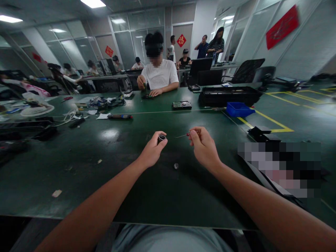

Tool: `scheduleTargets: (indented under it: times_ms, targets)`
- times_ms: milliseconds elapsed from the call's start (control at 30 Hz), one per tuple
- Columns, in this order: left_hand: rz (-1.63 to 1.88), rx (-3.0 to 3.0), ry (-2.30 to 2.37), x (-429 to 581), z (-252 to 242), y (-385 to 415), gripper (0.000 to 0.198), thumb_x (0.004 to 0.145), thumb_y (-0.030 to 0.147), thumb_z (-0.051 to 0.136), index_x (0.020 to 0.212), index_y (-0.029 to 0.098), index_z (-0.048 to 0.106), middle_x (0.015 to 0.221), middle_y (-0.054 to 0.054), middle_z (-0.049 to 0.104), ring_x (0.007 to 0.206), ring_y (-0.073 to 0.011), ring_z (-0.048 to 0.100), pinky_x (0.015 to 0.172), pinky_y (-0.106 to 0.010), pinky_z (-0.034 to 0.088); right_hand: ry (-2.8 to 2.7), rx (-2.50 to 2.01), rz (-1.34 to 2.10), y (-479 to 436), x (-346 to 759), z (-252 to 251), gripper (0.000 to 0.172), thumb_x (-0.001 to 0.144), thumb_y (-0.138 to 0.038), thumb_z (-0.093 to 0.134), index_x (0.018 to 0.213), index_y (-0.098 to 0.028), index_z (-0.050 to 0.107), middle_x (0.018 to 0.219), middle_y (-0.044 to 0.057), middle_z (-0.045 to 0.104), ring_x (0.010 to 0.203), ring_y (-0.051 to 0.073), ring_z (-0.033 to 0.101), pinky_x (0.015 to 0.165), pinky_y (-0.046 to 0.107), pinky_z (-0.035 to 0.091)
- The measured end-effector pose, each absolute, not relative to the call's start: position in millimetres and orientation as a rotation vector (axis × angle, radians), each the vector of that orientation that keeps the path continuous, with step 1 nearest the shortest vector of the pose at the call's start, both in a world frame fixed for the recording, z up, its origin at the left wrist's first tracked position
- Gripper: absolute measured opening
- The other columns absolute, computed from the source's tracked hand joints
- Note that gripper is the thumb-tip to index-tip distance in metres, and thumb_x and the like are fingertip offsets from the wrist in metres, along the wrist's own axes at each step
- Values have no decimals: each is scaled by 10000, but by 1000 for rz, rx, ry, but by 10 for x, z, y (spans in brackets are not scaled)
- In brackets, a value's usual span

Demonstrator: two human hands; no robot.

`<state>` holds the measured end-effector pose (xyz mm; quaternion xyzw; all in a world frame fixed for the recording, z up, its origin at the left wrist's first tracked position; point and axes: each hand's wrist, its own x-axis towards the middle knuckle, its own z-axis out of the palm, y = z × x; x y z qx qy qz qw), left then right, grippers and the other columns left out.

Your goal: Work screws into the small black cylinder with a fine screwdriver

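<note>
My left hand [154, 149] is closed around a small dark cylinder [161, 138] with a shiny rim, its round end facing up. Across from it, my right hand [205, 147] grips the red handle of a thin screwdriver [182, 135]. The shaft points left toward the cylinder, and a gap separates its tip from it. On the green table [147, 196] between my forearms lies a small round metal part [176, 166]. I cannot make out what kind of device the cylinder belongs to.
Across the table a person [160, 75] in a white shirt works on a small part. A circuit-board device [182, 105], a black tray [229, 95] and a blue bin [239, 109] stand further back. Left are a dark tool [120, 117], cables [105, 101] and a white fan [36, 108].
</note>
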<state>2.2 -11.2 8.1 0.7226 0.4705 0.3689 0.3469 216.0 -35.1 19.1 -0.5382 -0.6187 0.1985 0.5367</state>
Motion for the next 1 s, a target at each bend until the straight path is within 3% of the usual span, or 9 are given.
scheduleTargets:
  times_ms: [100, 167, 300, 433, 633, 833, 1000]
  targets:
    - [793, 2013, 1215, 42, 174, -190, 323, 944, 484, 536, 1092, 201, 584, 912, -31, 640, 798, -190, 596, 752, -336, 465, -1486, -1283, 485, -350, 2158, 186, 216, 992, -399, 433, 1008, -227, 562, 829, 20, 632, 696, 173, 591, 674, 342, 446]
    - [677, 2169, 1165, 63, 218, -235, 274, 939, 448, 558, 1044, 199, 610, 947, -35, 653, 842, -199, 604, 775, -341, 462, -1495, -1286, 486, -349, 2163, 181, 217, 994, -399, 431, 1008, -228, 563, 821, 18, 631, 687, 171, 590, 669, 340, 447]
    - [481, 2417, 976, 86, 244, -279, 238, 969, 322, 516, 1149, 206, 618, 1147, -57, 642, 1043, -213, 598, 909, -352, 454, -1506, -1282, 500, -349, 2171, 179, 222, 995, -398, 428, 1011, -224, 565, 810, 17, 632, 667, 164, 588, 656, 334, 451]
    - [291, 2598, 901, 61, 255, -291, 265, 989, 283, 454, 1166, 227, 642, 1146, -54, 636, 1028, -204, 616, 880, -331, 463, -1511, -1287, 511, -360, 2164, 195, 227, 992, -395, 428, 1011, -218, 568, 817, 24, 642, 675, 168, 596, 656, 336, 457]
    - [82, 2703, 947, 24, 236, -298, 381, 904, 463, 617, 1234, 273, 638, 1107, -31, 671, 970, -221, 645, 756, -312, 461, -1511, -1287, 529, -359, 2162, 194, 234, 991, -401, 428, 1011, -218, 571, 813, 26, 644, 671, 169, 595, 655, 336, 460]
    - [77, 2721, 962, 58, 167, -289, 286, 935, 427, 589, 1170, 288, 673, 1083, -16, 679, 952, -195, 650, 734, -286, 448, -1519, -1293, 537, -354, 2162, 189, 231, 990, -405, 427, 999, -225, 572, 816, 28, 646, 680, 171, 598, 654, 334, 459]
    - [115, 2750, 1008, 96, 135, -314, 362, 914, 502, 601, 1195, 284, 667, 1077, -22, 684, 951, -206, 655, 718, -290, 451, -1511, -1279, 547, -344, 2152, 171, 222, 987, -402, 437, 994, -225, 570, 810, 18, 640, 661, 163, 592, 653, 331, 458]
